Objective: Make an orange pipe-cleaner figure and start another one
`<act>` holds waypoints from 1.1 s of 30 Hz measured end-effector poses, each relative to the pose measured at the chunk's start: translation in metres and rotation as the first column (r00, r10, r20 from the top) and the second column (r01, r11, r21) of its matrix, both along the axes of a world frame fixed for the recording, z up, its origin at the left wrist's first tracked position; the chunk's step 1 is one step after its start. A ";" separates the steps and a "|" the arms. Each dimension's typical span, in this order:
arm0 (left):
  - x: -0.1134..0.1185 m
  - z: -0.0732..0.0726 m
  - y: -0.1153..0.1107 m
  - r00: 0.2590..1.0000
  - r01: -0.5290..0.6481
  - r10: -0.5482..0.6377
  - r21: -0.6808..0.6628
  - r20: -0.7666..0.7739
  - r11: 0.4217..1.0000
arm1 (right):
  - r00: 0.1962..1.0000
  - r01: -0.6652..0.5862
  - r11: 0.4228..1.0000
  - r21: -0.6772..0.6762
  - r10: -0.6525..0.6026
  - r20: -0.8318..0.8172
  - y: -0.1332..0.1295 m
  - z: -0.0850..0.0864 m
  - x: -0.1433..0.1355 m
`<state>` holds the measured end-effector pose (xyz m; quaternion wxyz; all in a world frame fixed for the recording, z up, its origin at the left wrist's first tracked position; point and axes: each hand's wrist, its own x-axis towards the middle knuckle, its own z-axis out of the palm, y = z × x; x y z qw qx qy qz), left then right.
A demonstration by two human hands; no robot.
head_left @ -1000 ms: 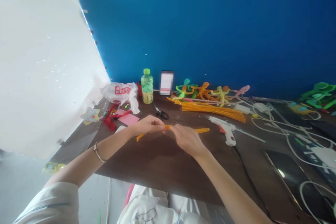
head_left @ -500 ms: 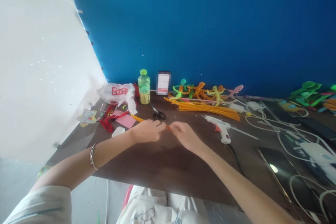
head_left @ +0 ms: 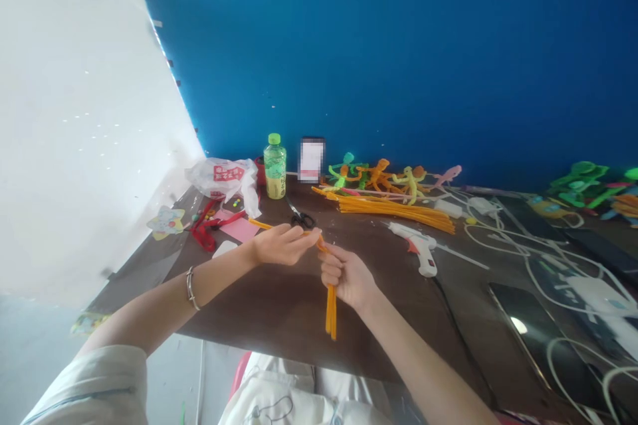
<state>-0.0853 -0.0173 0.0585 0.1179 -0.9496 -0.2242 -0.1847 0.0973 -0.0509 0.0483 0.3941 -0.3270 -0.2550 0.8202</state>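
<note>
Several orange pipe cleaners (head_left: 331, 312) run between my two hands. My left hand (head_left: 286, 244) pinches them near a bend, and a straight length sticks out past its far left side. Just to the right, my right hand (head_left: 349, 275) is wrapped round the other part, whose ends hang down below the fist toward the table's front. The bend itself shows between my fingertips; the stretches inside both hands are hidden. Black-handled scissors (head_left: 302, 219) lie right behind my left hand.
A bundle of orange pipe cleaners (head_left: 393, 210) lies behind a white glue gun (head_left: 421, 246). Bendy pipe-cleaner figures (head_left: 381, 176), a green-capped bottle (head_left: 275, 169) and a plastic bag (head_left: 224, 176) line the back. Cables and a dark phone (head_left: 538, 332) are at right.
My right hand has turned and closed round the pipe cleaners, and their ends now hang downward. A bend shows between my hands. My left hand has shifted slightly.
</note>
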 end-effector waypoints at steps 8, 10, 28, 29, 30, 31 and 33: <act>0.022 -0.029 0.000 0.820 -0.112 0.303 -0.382 0.486 0.917 | 0.730 0.070 0.768 0.636 -0.474 0.492 0.027 -0.020 0.016; 0.029 -0.032 0.003 0.709 -0.063 0.399 -0.511 0.581 0.858 | 0.638 0.014 0.670 0.743 -0.578 0.509 0.031 -0.024 0.020; 0.057 -0.051 0.009 0.553 0.073 0.435 -0.561 0.711 0.824 | 0.481 -0.183 0.310 0.933 -0.799 0.360 0.026 -0.038 0.024; 0.058 -0.052 0.007 0.540 0.076 0.438 -0.560 0.719 0.825 | 0.497 -0.149 0.339 0.929 -0.786 0.367 0.025 -0.037 0.023; 0.059 -0.052 0.006 0.531 0.084 0.438 -0.560 0.725 0.824 | 0.514 -0.115 0.371 0.921 -0.771 0.375 0.023 -0.036 0.024; 0.059 -0.053 0.005 0.524 0.093 0.438 -0.560 0.730 0.823 | 0.532 -0.085 0.402 0.912 -0.755 0.382 0.022 -0.035 0.024; 0.059 -0.053 0.004 0.517 0.108 0.438 -0.563 0.735 0.819 | 0.570 -0.051 0.445 0.894 -0.722 0.392 0.021 -0.032 0.024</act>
